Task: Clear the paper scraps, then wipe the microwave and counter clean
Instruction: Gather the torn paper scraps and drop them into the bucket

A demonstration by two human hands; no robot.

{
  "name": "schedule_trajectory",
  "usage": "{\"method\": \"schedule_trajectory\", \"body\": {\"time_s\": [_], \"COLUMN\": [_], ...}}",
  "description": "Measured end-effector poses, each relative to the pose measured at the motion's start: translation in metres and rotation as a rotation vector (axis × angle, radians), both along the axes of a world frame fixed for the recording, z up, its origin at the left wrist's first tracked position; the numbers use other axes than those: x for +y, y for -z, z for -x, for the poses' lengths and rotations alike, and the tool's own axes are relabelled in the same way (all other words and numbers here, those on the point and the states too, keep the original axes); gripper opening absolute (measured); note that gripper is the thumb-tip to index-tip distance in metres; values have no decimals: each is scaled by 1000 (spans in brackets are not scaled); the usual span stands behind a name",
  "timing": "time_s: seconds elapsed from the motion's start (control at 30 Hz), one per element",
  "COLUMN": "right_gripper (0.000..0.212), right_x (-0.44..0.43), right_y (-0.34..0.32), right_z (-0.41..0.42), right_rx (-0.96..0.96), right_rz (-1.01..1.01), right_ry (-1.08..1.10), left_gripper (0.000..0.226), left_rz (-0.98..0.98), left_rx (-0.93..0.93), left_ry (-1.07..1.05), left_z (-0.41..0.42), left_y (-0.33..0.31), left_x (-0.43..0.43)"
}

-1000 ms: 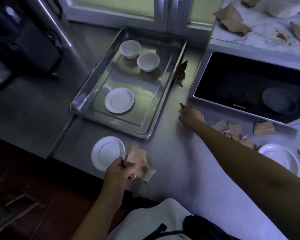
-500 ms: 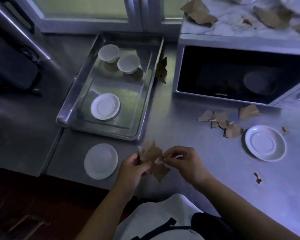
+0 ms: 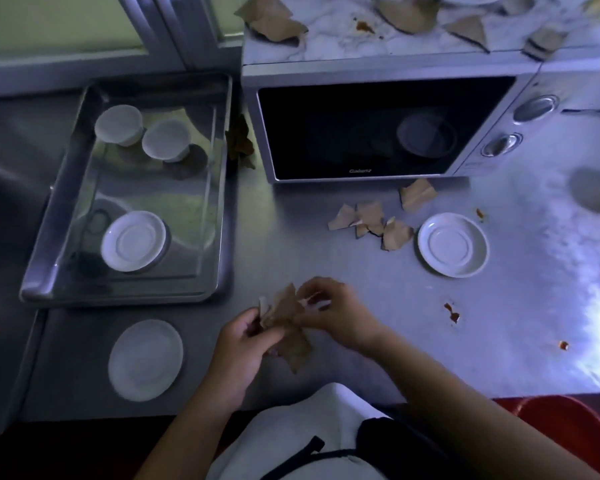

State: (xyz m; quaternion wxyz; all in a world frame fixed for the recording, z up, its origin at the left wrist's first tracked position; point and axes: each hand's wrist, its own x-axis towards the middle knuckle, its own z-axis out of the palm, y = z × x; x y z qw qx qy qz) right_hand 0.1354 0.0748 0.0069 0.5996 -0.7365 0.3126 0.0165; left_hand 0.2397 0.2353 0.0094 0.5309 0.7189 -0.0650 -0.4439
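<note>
Going left to right. Far left there's a metal tray [image 3: 222, 188] with two little cups [image 3: 118, 124] upside down at the back and a saucer [image 3: 133, 240] near the front. Another saucer [image 3: 145, 359] sits on the counter [image 3: 343, 271] just in front of the tray. A dark crumpled scrap [image 3: 239, 142] is wedged in the gap between tray and microwave [image 3: 378, 129], awkward spot to reach.

Middle, near the counter's front edge: both hands are on one wad of brown paper scraps [image 3: 288, 327]. The left hand [image 3: 239, 344] has its fingers curled around the lower side, and the right hand [image 3: 329, 315] pinches the top with curled fingers, looks like it's tucking a small pale bit in. So neither hand is free.

What could go wrong imo: that wad is loose and jagged, so reaching for more with a full grip could shed bits onto the floor, or knock the near saucer.

To the right, a pile of scraps [image 3: 371, 220] lies in front of the microwave, right beside a third saucer [image 3: 452, 244] that's in the way of sweeping them. More scraps [image 3: 274, 20] and a brown smear [image 3: 362, 26] are on the microwave top. Reddish spots [image 3: 451, 313] on the counter will need wiping later. Something red [image 3: 565, 441] sits low at bottom right, can't tell what.
</note>
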Motion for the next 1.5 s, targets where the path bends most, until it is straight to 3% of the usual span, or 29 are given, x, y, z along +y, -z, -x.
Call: {"method": "schedule_trajectory", "body": {"time_s": [0.1,0.17,0.23,0.33,0.5,0.7,0.9,0.97,1.13,1.3,1.43,1.5], "right_gripper": [32,37,43,44,29,28,29,21,8,7,23,36], "right_x": [-64,-114,-151,-182,-187,-182,-167,-164,-175,-203,-211,-207], "right_y": [-5,3,17,39,56,50,41,35,10,7,26,38], "right_z": [5,7,9,12,14,6,14,15,4,-16,-27,-31], "right_rx": [30,242,530,725,708,792,677,625,382,317,472,454], "right_rz": [166,452,722,863,819,770,715,727,517,388,387,405], "right_ry": [180,258,196,20,-48,-137,-139,-167,-267,-42,81,110], "left_gripper": [26,29,29,29,31,23,23,24,22,24,20,20], "left_rz": [-8,-16,-26,-12,20,35,19,17,-4,-29,-25,-24], "left_rx": [-9,6,44,90,93,105,122,121,110,98,75,66], "left_ry": [-38,-76,-117,-132,-173,-225,-276,-297,-338,-349,-364,-382], "left_z": [-3,-5,-5,-5,-11,-11,-11,-12,-9,-4,0,1], "left_y": [3,7,10,14,16,17,13,11,6,0,-4,-5], "left_x": [3,6,7,11,20,26,26,28,33,39,41,43]}}
